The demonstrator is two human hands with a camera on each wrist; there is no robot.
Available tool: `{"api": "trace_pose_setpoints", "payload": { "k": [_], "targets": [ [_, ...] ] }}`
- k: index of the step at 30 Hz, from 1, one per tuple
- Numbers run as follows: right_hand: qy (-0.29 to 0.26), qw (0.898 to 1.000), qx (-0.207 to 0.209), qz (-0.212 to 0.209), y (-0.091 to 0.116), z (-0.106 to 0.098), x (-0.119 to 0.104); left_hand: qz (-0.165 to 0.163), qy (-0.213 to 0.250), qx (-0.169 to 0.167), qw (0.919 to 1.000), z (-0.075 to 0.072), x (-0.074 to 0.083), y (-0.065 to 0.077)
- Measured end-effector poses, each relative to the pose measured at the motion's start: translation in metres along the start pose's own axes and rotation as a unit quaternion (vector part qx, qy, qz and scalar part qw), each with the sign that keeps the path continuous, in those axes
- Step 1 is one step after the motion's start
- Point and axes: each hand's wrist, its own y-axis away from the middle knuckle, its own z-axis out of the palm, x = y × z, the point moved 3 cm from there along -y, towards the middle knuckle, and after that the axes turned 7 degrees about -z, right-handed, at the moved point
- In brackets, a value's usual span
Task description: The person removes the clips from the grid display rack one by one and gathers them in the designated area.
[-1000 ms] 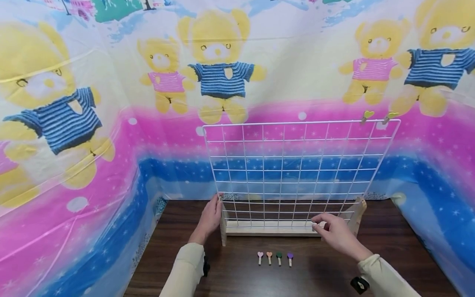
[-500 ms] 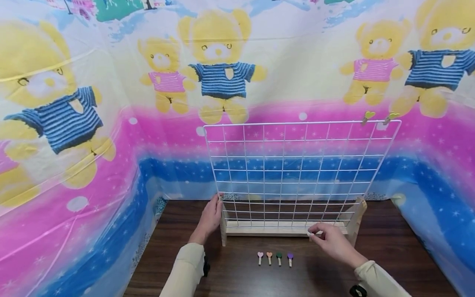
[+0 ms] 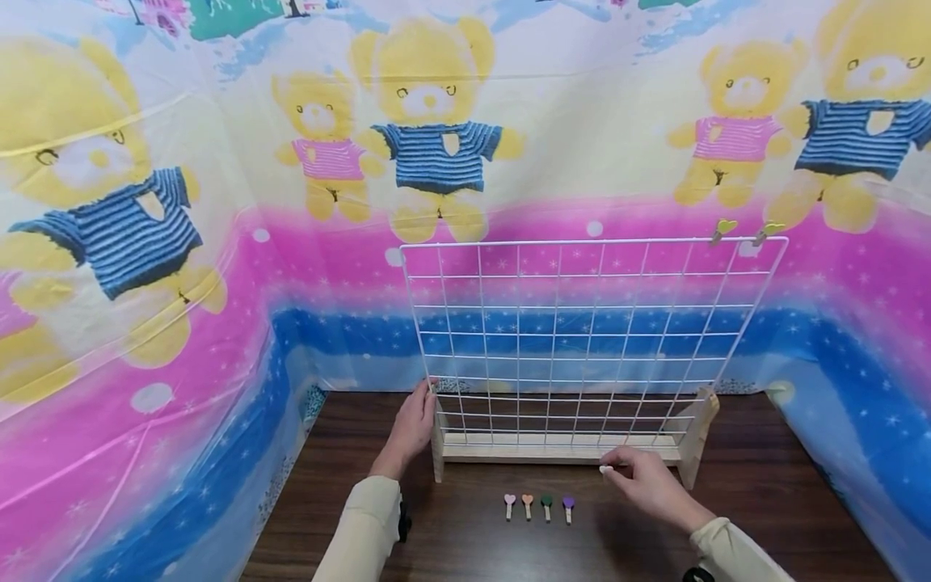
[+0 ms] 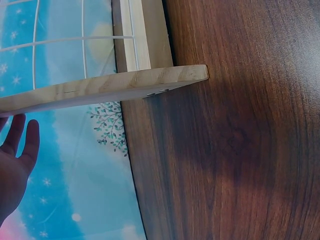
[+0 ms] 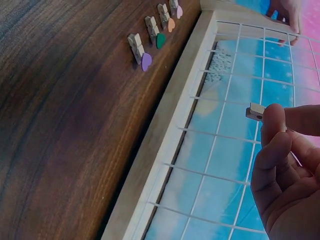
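My right hand (image 3: 647, 483) pinches a small wooden clothespin (image 5: 255, 111) between thumb and fingertips; a whitish tip shows in the head view. It is in front of the lower right part of a white wire grid (image 3: 556, 333), which stands upright in a wooden stand (image 3: 553, 455). My left hand (image 3: 413, 422) holds the left side of the stand, its fingertips at the board's upper edge and partly hidden. On the table before the stand lie clothespins with hearts: pink (image 3: 510, 507), orange (image 3: 528, 507), green (image 3: 547, 508) and purple (image 3: 568, 509).
Two clothespins with yellow-green hearts, a left one (image 3: 723, 229) and a right one (image 3: 767, 233), clip the grid's top right edge. The dark wood table (image 3: 465, 546) runs back to a bear-printed cloth (image 3: 596, 145) behind and at the sides.
My right hand has moved down and slightly left, away from the grid's lower bars, with the clothespin in its fingertips. The left hand stays at the stand's left side.
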Motion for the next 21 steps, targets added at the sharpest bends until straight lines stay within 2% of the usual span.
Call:
{"api": "trace_pose_setpoints", "payload": {
  "k": [9, 21],
  "targets": [
    [0.001, 1.0, -0.01, 0.017, 0.004, 0.012, 0.007, -0.002, 0.004, -0.002, 1.0, 0.0, 0.0, 0.0],
    [-0.033, 0.999, -0.022, 0.038, 0.012, 0.023, 0.019, -0.006, 0.009, 0.002, 0.9999, 0.0, 0.002, 0.001]
  ]
}}
